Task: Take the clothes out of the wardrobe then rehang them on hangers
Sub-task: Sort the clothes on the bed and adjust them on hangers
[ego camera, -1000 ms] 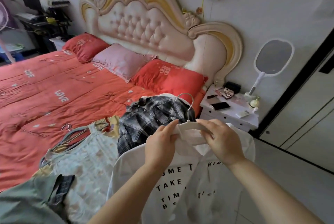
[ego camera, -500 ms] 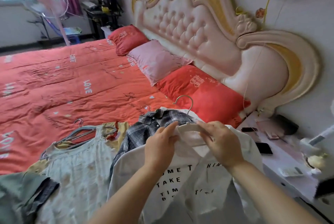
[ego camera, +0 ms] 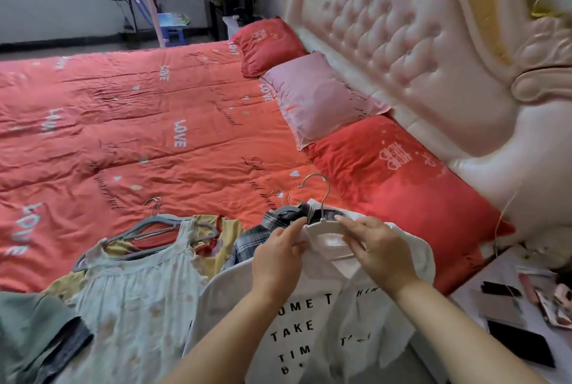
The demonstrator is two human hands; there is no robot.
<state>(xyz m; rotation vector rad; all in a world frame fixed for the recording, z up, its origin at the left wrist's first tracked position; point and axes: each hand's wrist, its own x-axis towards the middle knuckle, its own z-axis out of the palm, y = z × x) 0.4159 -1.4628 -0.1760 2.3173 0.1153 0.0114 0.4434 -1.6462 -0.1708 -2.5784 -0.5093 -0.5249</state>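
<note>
At the near bed edge, both hands pinch the white shirt (ego camera: pixel 235 300) at its collar, over the hanger (ego camera: pixel 325 227).
Since the earlier frame my view has swung left and the grip is unchanged: left hand (ego camera: pixel 278 255) and right hand (ego camera: pixel 376 252) each pinch collar cloth, held above the plaid shirt (ego camera: pixel 247 238). I count three hanger hooks (ego camera: pixel 325 204) and three pillows (ego camera: pixel 312 99). Beyond the clothes the quilt (ego camera: pixel 139 123) lies open, with the nightstand (ego camera: pixel 464 294) at the right edge.

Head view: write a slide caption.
A white printed T-shirt held at its hanger by the left hand and right hand.
</note>
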